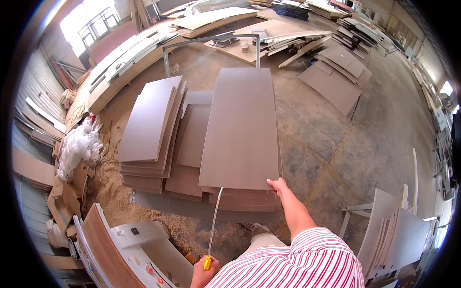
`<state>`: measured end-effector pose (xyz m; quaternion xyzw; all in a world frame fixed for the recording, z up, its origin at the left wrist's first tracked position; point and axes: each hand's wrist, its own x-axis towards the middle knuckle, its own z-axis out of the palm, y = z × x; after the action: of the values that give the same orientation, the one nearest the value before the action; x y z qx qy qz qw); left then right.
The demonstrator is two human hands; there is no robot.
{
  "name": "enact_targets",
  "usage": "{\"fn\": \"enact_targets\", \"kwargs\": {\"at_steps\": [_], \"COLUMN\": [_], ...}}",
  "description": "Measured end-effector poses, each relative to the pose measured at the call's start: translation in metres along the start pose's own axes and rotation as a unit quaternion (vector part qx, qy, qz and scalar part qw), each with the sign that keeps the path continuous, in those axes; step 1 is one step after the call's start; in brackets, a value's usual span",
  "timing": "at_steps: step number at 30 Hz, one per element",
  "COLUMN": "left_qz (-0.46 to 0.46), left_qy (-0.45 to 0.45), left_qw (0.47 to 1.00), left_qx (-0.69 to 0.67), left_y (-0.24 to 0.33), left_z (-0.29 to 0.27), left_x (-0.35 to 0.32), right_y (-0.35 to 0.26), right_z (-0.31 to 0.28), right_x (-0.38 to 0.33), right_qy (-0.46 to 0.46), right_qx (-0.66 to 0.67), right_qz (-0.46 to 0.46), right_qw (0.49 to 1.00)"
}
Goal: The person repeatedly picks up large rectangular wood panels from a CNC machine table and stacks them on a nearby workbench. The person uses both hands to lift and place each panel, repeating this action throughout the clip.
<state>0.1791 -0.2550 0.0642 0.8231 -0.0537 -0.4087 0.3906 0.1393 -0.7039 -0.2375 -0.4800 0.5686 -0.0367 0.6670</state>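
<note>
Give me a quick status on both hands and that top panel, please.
Right hand grips near corner of top brown panel. Left hand shut on yellow-handled rod. Panel flat on stack; nothing on it.

Single head fisheye, looking steeply down, panel stack [240,129] seemingly near.
</note>
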Motion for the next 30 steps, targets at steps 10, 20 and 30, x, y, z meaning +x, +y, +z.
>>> {"fn": "enact_targets", "kwargs": {"at_steps": [10,20,30], "left_qz": [0.18,0.449,0.383], "left_qy": [-0.002,-0.13,0.325], "left_qw": [0.974,0.882,0.863], "left_qx": [0.135,0.053,-0.055], "left_y": [-0.028,-0.006,-0.001], "left_z": [-0.008,0.058,0.0], "left_x": [0.069,0.059,0.001], "right_y": [0.084,-0.005,-0.067], "right_z": [-0.036,-0.044,0.13], "right_x": [-0.123,-0.375,-0.372], "right_qy": [-0.038,-0.005,-0.419], "right_qx": [0.007,-0.171,0.038], "right_qz": [0.06,-0.132,-0.185], "right_qw": [0.997,0.976,0.888]}}
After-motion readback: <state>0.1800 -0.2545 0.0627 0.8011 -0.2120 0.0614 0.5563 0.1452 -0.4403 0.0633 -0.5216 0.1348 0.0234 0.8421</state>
